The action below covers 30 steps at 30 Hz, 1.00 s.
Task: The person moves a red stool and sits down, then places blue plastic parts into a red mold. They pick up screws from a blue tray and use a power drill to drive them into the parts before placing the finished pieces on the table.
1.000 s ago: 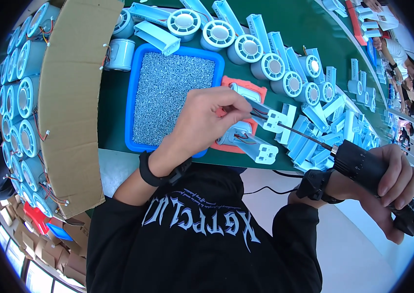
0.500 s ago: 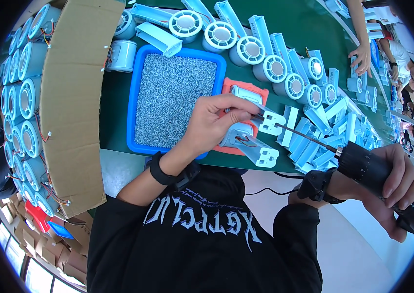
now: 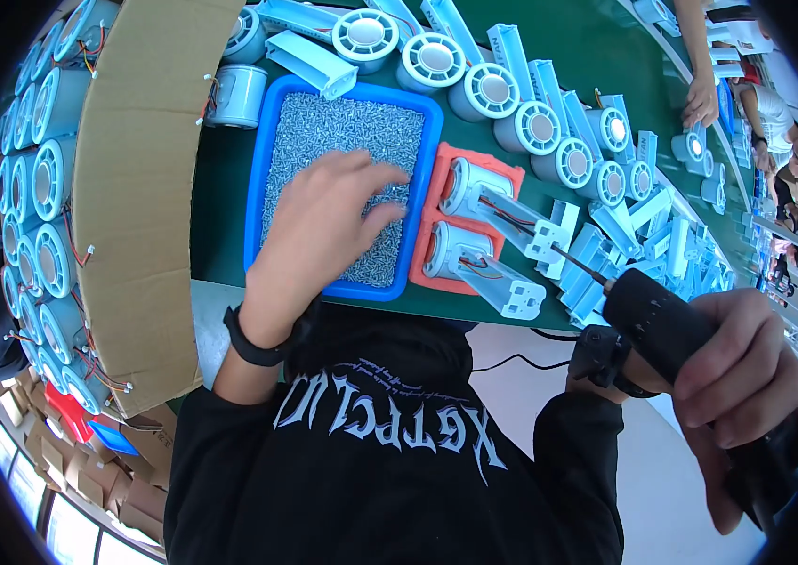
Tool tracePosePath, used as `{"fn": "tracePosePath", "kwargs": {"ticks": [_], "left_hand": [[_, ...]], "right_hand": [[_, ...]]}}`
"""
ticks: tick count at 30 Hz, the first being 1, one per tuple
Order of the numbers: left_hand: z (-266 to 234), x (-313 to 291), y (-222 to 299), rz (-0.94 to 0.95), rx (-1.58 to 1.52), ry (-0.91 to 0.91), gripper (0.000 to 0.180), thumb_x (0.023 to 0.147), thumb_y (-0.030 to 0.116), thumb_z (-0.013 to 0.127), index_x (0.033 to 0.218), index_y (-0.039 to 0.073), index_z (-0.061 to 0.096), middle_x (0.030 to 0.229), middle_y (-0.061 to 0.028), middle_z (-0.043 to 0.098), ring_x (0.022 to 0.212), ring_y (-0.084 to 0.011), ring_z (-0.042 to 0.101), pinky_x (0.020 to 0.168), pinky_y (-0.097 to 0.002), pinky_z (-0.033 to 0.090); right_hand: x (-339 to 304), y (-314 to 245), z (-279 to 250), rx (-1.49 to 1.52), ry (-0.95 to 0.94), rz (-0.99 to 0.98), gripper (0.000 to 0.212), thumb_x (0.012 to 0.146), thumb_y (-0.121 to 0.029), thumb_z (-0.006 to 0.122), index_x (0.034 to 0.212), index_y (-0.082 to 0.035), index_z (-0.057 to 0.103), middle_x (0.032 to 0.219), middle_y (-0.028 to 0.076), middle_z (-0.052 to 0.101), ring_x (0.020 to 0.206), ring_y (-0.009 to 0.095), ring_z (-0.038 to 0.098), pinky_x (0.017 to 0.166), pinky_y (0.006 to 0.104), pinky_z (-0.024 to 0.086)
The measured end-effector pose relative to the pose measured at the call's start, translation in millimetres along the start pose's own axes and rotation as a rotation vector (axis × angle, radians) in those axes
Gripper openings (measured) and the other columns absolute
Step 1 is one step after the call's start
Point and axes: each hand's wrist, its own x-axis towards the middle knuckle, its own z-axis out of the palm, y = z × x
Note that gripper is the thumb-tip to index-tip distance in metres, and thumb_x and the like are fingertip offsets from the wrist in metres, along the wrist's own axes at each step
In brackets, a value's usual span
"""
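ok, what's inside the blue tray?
Many small silvery screws spread across the blue tray. The left hand hides some; whether it touches any is unclear. Anything beneath the top layer, including the tray floor, is covered.

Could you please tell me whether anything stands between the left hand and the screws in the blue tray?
Nothing visible does: the left hand is over the screws, and the blue tray is uncovered.
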Motion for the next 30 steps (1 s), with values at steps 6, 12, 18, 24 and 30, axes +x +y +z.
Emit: {"fn": "tracePosePath", "kwargs": {"ticks": [6,12,18,24,30], "left_hand": [[10.0,-8.0,-8.4,-0.174,0.140,-0.308,0.009,0.074,0.010,0.064,0.083,0.007,0.061,0.080,-0.0084,0.055,0.080,-0.0272,0.058,0.065,-0.0360,0.047],[13.0,-3.5,-10.7,-0.136,0.005,-0.136,0.005,0.077,0.008,0.061,0.079,0.004,0.059,0.077,-0.0102,0.056,0.075,-0.0280,0.058,0.064,-0.0374,0.047],[15.0,5.6,2.0,-0.122,-0.203,-0.048,0.006,0.076,0.007,0.062,0.079,0.002,0.062,0.074,-0.0112,0.060,0.067,-0.0280,0.060,0.059,-0.0360,0.048],[18.0,4.9,14.4,-0.124,-0.313,-0.072,0.009,0.074,0.003,0.066,0.083,0.002,0.067,0.078,-0.0106,0.066,0.066,-0.0192,0.064,0.058,-0.0272,0.050],[26.0,5.6,20.5,-0.044,-0.359,0.041,0.010,0.072,0.001,0.067,0.082,0.002,0.067,0.078,-0.0104,0.066,0.069,-0.0198,0.064,0.060,-0.0272,0.050]], "right_hand": [[8.9,9.8,-1.5,0.016,-0.251,0.113,0.032,0.071,-0.005,0.072,0.097,-0.003,0.052,0.072,0.008,0.057,0.053,0.017,0.060,0.049,0.0265,0.056],[1.3,8.1,3.1,-0.103,-0.071,0.074,0.063,0.064,-0.053,0.072,0.111,-0.015,0.052,0.076,0.004,0.057,0.052,0.012,0.058,0.049,0.0212,0.051],[1.6,12.3,4.3,-0.107,-0.053,0.062,0.071,0.062,-0.064,0.070,0.111,-0.016,0.052,0.076,0.003,0.057,0.051,0.010,0.058,0.049,0.0201,0.050],[1.9,9.3,-2.7,-0.072,-0.070,0.108,0.072,0.061,-0.065,0.070,0.111,-0.016,0.052,0.075,0.002,0.056,0.053,0.011,0.058,0.051,0.0209,0.049],[0.0,13.3,-1.1,-0.068,-0.010,0.090,0.075,0.060,-0.067,0.069,0.113,-0.016,0.052,0.073,0.001,0.055,0.052,0.010,0.056,0.051,0.0208,0.048]]}}
